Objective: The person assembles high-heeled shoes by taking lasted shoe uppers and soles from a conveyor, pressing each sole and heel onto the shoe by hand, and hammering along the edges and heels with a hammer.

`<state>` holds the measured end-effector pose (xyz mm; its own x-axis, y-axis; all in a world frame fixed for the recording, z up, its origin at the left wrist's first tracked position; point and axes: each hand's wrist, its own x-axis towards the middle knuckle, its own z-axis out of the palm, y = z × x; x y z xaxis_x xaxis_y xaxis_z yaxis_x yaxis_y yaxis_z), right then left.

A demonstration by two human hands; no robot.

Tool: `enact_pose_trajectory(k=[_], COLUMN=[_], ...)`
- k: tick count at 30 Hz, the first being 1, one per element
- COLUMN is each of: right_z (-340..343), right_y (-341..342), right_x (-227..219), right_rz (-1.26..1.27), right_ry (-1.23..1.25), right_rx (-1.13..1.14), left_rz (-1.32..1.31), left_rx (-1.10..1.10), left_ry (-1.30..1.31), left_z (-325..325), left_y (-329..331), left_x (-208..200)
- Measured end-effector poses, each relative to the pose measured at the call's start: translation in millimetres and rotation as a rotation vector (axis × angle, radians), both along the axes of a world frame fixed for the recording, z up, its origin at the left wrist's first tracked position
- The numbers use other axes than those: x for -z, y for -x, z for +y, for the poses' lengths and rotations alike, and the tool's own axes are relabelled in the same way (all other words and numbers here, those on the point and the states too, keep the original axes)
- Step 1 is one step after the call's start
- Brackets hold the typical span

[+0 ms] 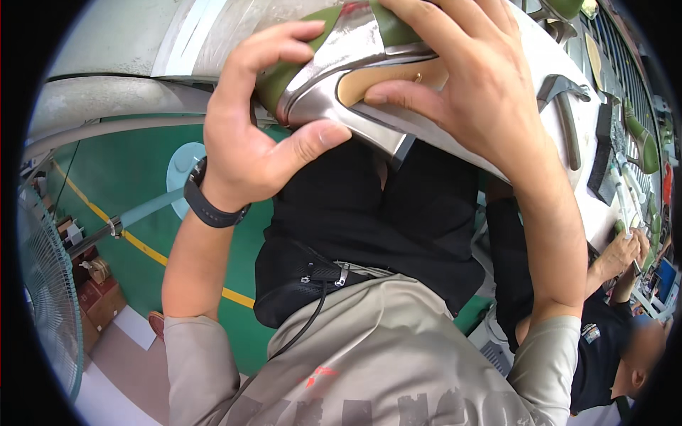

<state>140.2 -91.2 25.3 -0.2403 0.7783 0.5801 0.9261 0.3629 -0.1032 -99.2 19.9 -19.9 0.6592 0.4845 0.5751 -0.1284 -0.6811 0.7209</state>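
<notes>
A high-heeled shoe [320, 92] in green and shiny silver is held up at the top of the view, over the table's near edge. Its silver heel, dark at the tip, points down toward my lap. My left hand [249, 128] curls round the green left end, fingers above and thumb along the silver side. From the right, my right hand [476, 78] grips the other end, its thumb pressed by the tan inner part. My right fingers hide much of that end.
A hammer [565, 117] lies on the white table [547, 64] at right, near a dark block [602, 153] and another green shoe [643, 145]. A co-worker's hands [621, 255] work farther right. At left stand a fan [53, 291] and a blue-green pole [153, 206].
</notes>
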Motion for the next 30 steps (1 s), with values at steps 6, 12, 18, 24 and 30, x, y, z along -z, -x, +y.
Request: enact_pose_trajectory(k=[6,12,18,24,30], right_z=[10.5,9.6,11.8,5.1,3.7], right_y=[-6.5,-1.2,-6.0,13.5,8.8], right_x=[27.7,27.8,33.4,3.6,-13.2], right_rz=[-0.065,-0.049,-0.166,0.063,0.157], right_ry=[-0.163,-0.154,-0.112,0.059,0.156], right_rx=[0.031,0.066,0.142,0.127,0.088], left_rz=[0.149,0.175,0.222,0.208,0.291], left_rx=[0.095,0.076,0.000,-0.102,-0.121], left_ry=[0.294,0.332,0.252,0.204,0.310], left_z=[1.4,-0.1,-1.9,-10.0,-7.6], left_y=[-14.8,-21.1,-21.9,-26.5,-29.9], left_x=[-23.6,-25.7,-27.4,-28.2,-43.1])
